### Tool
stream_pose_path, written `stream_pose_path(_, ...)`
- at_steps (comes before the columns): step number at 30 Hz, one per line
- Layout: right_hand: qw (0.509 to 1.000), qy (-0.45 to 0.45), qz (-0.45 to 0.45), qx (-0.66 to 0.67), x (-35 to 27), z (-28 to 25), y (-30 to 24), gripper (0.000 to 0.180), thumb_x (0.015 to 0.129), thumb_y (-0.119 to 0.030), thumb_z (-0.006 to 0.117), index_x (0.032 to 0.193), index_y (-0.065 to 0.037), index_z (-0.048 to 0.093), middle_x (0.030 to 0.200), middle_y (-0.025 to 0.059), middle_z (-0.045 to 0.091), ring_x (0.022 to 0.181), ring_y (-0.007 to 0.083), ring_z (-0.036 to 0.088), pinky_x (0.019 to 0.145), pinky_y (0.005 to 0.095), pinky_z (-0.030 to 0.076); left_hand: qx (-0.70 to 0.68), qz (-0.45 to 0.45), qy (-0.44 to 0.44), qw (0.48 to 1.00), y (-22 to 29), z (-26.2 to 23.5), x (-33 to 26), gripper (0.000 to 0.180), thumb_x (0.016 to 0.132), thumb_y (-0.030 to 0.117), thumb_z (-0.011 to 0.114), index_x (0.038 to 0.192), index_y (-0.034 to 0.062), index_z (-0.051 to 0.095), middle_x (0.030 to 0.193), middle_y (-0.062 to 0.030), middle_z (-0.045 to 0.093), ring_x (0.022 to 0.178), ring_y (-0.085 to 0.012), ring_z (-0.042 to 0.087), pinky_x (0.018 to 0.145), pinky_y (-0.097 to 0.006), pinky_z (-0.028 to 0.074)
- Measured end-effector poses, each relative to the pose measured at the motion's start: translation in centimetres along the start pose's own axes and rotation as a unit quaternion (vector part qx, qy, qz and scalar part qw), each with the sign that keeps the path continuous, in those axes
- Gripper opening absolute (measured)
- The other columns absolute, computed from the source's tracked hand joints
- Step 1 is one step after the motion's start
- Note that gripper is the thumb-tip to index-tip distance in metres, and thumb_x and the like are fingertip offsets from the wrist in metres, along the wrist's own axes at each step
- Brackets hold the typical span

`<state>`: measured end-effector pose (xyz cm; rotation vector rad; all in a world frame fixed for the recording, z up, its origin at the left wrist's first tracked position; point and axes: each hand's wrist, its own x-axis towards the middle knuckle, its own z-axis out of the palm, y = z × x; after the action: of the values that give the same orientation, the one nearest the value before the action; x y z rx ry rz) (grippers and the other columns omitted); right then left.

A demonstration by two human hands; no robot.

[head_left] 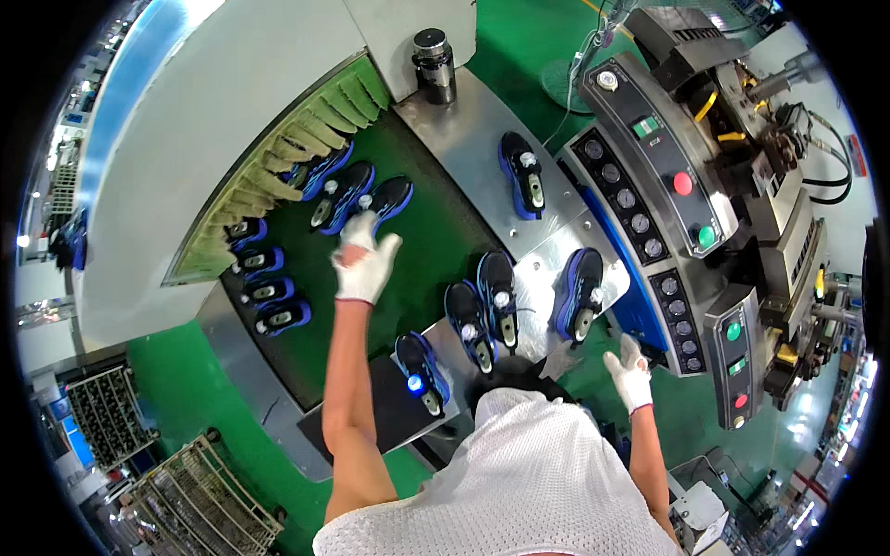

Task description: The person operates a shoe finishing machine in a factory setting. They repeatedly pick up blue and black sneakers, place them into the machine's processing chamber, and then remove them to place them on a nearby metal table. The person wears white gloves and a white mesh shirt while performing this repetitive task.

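My left hand [364, 266], in a white glove, reaches over the green conveyor belt [417, 232] with thumb and fingers apart. Its fingertips meet the near end of a black-and-blue sneaker [389, 202]; whether they press on it I cannot tell. Beside that shoe lie another sneaker [345, 196] and one partly under the flaps [320, 171]. My right hand [630, 375], also gloved, hangs open and holds nothing, near a sneaker [579, 295] on the metal table [547, 243]. Two sneakers [470, 326] [498, 296] stand side by side between my arms. One more sneaker [423, 372] sits by my left forearm.
Yellowish fabric flaps [306, 134] curtain the opening of a large white machine [241, 83]. Several shoes [269, 292] line the belt's left side. At right stands a press machine [663, 176] with gauges and buttons. A dark flask [434, 67] and a lone sneaker [522, 174] rest on the far table.
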<state>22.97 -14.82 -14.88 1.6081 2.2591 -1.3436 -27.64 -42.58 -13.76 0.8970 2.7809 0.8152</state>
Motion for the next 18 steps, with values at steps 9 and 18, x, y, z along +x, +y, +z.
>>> stream_pose_path(9,0.99,0.042,0.063,-0.121,6.8,7.6,-7.8,0.088,0.085,-0.036,0.079,0.153,0.003,0.038,0.133,0.0252,0.065,0.125,0.0372,0.064,0.106,0.0473,0.047,0.243,-0.022,-0.138,0.96,-9.0,7.8,9.7,0.058,0.075,0.039,0.086,0.117,0.0075,0.062,0.11,-0.0161,0.071,0.106,-0.0359,0.068,0.088,-0.051,0.053)
stream_pose_path(18,0.991,0.083,0.0,-0.11,11.9,8.3,-6.3,0.086,0.084,-0.035,0.081,0.152,-0.003,0.04,0.136,0.0265,0.062,0.123,0.0422,0.062,0.103,0.0482,0.046,-0.015,-0.13,-0.102,0.986,0.4,3.9,0.7,0.066,0.078,0.034,0.087,0.129,0.0017,0.06,0.109,-0.0167,0.073,0.095,-0.0264,0.071,0.082,-0.041,0.056)
